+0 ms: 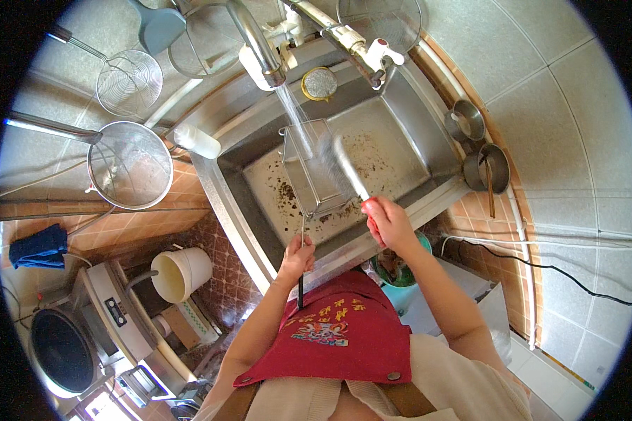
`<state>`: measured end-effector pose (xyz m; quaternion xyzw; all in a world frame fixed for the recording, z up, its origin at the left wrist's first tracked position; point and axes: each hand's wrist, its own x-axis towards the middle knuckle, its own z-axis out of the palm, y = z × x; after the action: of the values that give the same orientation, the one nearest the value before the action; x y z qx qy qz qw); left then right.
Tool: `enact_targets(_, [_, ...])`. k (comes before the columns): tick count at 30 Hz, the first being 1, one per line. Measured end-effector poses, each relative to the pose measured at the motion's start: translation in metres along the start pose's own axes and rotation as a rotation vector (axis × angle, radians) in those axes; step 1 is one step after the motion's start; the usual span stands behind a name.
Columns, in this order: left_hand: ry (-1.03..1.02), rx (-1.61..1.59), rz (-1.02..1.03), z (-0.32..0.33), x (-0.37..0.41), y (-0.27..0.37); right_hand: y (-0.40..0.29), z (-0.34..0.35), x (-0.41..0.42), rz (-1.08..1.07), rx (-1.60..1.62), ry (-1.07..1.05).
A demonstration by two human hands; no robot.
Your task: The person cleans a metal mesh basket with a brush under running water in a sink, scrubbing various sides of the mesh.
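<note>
My left hand [297, 258] grips the handle of a rectangular wire fry basket [312, 181]; the black end of the handle reaches back to my apron. The basket is tilted low over a stainless steel sink [400, 131]. In my right hand [392, 221] is a brush [352, 171] with a red grip and a pale shaft. Its bristle head is blurred and lies over the basket's right side; whether it touches the wire I cannot tell. Water runs from a metal faucet [274, 73] into the basket. Dark crumbs [284, 194] are scattered across the sink floor.
A scouring pad [319, 84] rests at the sink's back edge. A white bottle [197, 141] stands on the left rim. Strainers [130, 164] hang at the left, small metal pots [487, 168] at the right. A white bucket [181, 273] and a green bin [400, 268] flank me below.
</note>
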<state>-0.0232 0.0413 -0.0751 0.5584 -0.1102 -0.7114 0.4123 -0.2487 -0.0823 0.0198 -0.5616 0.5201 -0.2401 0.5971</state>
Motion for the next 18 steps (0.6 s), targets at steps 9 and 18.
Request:
enact_targets(9, [0.100, 0.074, 0.022, -0.007, 0.010, 0.005, 0.019, -0.019, 0.044, 0.051, -0.432, -0.071])
enact_targets(18, [0.057, -0.048, -0.016, -0.009, 0.010, 0.010, 0.027, -0.027, 0.064, -0.187, -0.676, 0.006])
